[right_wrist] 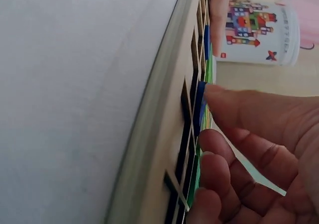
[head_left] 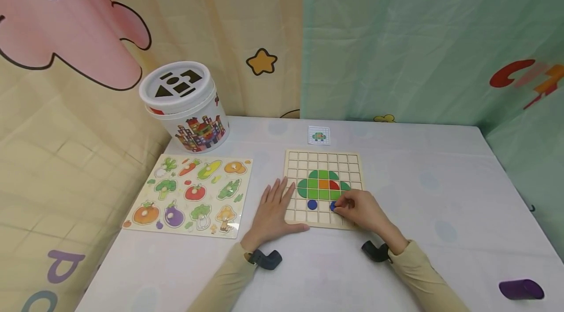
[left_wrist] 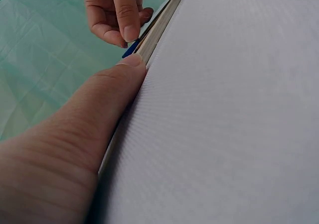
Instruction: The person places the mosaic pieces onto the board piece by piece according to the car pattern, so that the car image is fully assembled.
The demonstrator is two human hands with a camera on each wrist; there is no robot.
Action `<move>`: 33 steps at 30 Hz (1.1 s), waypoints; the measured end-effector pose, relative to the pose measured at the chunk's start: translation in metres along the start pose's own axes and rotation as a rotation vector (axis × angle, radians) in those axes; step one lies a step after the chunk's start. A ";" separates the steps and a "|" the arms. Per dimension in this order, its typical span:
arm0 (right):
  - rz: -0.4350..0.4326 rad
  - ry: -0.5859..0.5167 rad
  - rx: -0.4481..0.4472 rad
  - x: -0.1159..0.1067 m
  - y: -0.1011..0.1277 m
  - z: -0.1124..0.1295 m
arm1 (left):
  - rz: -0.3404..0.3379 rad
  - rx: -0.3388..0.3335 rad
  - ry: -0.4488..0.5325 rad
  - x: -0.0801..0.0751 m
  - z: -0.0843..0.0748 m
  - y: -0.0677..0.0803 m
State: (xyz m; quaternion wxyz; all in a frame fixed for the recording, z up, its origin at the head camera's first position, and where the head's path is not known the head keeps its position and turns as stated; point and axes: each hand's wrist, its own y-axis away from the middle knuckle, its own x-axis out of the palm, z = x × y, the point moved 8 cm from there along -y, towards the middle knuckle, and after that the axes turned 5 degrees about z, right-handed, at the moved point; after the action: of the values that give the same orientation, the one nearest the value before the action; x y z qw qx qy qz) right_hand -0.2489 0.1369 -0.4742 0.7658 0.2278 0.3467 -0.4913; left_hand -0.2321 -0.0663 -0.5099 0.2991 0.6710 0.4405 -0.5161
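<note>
A square wooden grid board [head_left: 291, 214] lies on the table, with green, orange and red pieces set in its cells. One blue round piece [head_left: 312, 204] sits in a lower cell. Farther right, a second blue round piece [head_left: 332, 206] is at a cell, partly covered by my right hand [head_left: 362, 210], whose thumb and fingertips pinch it. In the right wrist view the thumb touches that blue piece [right_wrist: 201, 104] at the board's surface. My left hand [head_left: 274, 214] rests at the board's left and lower edges, fingers spread, thumb along the near edge.
Behind the board lies a small pattern card [head_left: 319, 135]. To the left is a vegetable puzzle board [head_left: 204, 224], with a white shape-sorter bucket [head_left: 194, 121] behind it. A purple object [head_left: 522, 289] lies near the front right.
</note>
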 end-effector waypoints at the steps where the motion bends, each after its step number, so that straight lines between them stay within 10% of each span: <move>1: 0.005 0.002 -0.006 0.000 0.000 0.001 | 0.000 -0.001 0.001 0.000 0.000 0.000; 33: -0.020 0.019 -0.007 -0.003 0.002 0.000 | -0.018 0.019 0.000 0.000 0.000 0.000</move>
State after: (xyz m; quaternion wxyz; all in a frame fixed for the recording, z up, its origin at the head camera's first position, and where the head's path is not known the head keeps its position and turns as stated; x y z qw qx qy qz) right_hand -0.2481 0.1395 -0.4716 0.7585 0.2262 0.3581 -0.4952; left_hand -0.2320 -0.0661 -0.5094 0.2881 0.6697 0.4416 -0.5229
